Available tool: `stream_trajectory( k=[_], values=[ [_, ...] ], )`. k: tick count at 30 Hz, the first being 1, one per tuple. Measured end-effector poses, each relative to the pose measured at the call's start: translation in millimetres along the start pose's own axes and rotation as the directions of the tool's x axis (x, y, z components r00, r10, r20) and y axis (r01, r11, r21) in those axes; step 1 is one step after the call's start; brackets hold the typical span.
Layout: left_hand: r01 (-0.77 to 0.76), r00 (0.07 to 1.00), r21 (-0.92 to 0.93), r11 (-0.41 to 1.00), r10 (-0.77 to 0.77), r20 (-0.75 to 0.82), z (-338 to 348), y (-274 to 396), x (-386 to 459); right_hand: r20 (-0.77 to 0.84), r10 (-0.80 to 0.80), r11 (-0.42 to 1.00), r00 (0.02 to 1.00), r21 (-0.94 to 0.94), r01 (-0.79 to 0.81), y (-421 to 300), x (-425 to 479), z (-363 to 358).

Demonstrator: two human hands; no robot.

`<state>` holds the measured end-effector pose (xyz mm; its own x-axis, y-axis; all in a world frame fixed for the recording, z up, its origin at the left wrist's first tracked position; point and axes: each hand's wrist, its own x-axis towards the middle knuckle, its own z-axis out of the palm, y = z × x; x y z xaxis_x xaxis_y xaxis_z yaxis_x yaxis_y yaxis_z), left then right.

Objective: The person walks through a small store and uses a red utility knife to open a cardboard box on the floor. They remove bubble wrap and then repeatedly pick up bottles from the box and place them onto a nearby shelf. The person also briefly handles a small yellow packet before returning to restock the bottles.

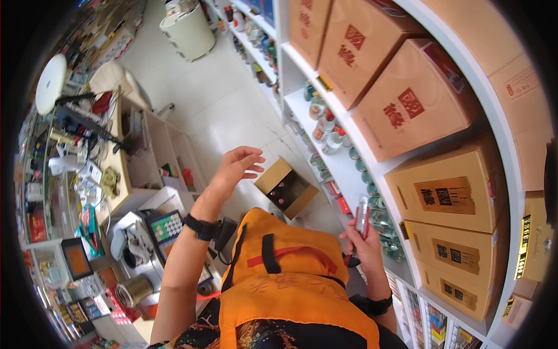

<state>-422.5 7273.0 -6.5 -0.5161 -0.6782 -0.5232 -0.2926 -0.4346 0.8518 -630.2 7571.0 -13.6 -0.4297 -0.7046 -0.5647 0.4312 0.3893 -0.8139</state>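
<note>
My left hand [236, 168] is held out over the floor, fingers apart and slightly curled, with nothing in it. To its right, an open cardboard carton [267, 178] stands on the floor. Several dark bottles [281, 190] with reddish tops sit inside it. In my right hand [367, 246] is a slim object [362, 213] with a clear, shiny upper part and a dark, red-edged lower end; its exact kind cannot be told. That hand is beside the shelving, close to rows of green glass bottles [380, 220]. An orange apron [283, 301] covers my front.
White shelving [370, 150] curves along the right, bearing large cardboard boxes [405, 104] and clear bottles [333, 141]. Left are a cluttered wooden desk [115, 174] and a cash register [168, 227]. Farther off stand a beige chair [114, 80] and a cream round cabinet [189, 35].
</note>
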Motion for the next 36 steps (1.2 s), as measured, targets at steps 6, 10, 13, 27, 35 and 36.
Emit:
stream_trajectory(
  k=[6,10,13,27,35,36],
  values=[
    [-0.01,0.996,0.087,0.996,0.002,0.085,14.2,29.4,43.8,0.062,0.021,1.0,0.998,-0.011,-0.02,-3.9,27.0,-1.2],
    [-0.016,0.971,0.168,0.986,-0.025,0.237,22.7,34.5,95.4,0.021,0.056,0.998,0.998,-0.009,-0.055,-2.6,49.6,-0.1],
    [-0.032,0.907,0.292,0.956,-0.094,0.41,32.3,34.4,135.3,-0.038,0.055,0.998,0.998,-0.042,-0.057,3.2,68.5,-2.7],
    [-0.436,0.396,0.656,0.616,-0.524,0.754,70.4,52.9,226.7,-0.595,0.3,0.901,0.746,0.433,-0.017,67.9,85.0,79.4],
    [-0.566,0.371,0.726,0.391,-0.665,0.648,120.9,25.5,218.3,-0.67,0.37,0.757,0.644,0.619,0.209,136.1,70.4,100.5],
    [-0.57,0.386,0.739,0.358,-0.678,0.626,125.4,21.5,218.3,-0.661,0.376,0.717,0.65,0.652,0.248,145.2,74.6,99.1]
  ],
)
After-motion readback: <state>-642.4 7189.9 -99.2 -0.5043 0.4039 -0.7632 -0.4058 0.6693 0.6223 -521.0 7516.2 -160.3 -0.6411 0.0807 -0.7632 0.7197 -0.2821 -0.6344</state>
